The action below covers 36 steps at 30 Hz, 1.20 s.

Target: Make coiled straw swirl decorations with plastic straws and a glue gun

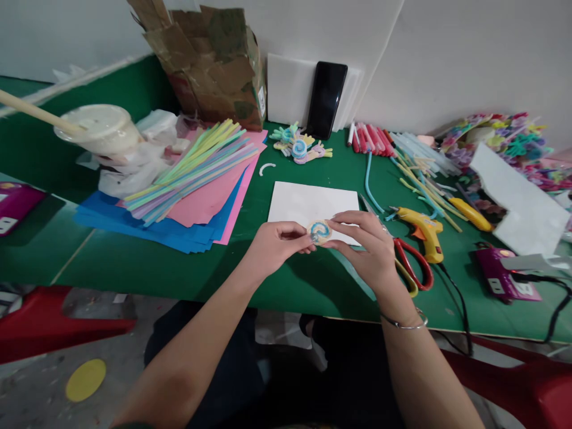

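A small round disc with a cream edge and a blue and white swirl is held up between both hands. My left hand pinches its left side between thumb and fingers. Thumb and fingertips of my right hand, which has a bracelet at the wrist, grip the right side. Behind the disc lies a white board, partly covered by the hands. Below my right hand a pale blue-green fuzzy strip rests on the table; whether it joins the disc I cannot tell.
Right of my hands lie red-handled scissors, a yellow glue gun and a purple power strip. Pipe cleaners lie on coloured sheets at left. Behind stand a phone and fuzzy flower pieces.
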Available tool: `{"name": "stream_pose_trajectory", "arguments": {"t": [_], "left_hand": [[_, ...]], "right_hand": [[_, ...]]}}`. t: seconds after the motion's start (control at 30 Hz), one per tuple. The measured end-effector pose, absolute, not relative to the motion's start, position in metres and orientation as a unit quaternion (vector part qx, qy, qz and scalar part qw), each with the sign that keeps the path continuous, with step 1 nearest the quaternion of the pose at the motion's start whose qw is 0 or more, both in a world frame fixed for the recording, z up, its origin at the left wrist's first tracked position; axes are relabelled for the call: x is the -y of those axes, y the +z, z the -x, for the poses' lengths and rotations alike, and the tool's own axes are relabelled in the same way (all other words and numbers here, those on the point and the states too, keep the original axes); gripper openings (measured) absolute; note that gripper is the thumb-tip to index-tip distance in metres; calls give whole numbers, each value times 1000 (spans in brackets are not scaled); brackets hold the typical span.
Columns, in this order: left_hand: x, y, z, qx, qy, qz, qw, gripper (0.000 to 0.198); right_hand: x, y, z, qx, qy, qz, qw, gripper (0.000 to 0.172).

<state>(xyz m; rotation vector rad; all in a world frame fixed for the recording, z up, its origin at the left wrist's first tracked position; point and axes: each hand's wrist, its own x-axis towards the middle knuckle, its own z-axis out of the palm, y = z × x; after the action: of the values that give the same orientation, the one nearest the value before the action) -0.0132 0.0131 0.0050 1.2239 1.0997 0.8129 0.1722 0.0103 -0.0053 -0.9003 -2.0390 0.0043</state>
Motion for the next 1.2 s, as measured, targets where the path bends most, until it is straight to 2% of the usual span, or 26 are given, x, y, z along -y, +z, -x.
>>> {"name": "stream_pose_trajectory", "arguments": {"t": [0.57,1.2], "left_hand": [[-12,1,13,-479,363,-525,603,12],[-12,1,13,-478,362,-527,602,11]], "right_hand": [[-10,-4,-171,812,-7,383,440,20],[-11,-5,-170,813,-16,372,447,21]]}}
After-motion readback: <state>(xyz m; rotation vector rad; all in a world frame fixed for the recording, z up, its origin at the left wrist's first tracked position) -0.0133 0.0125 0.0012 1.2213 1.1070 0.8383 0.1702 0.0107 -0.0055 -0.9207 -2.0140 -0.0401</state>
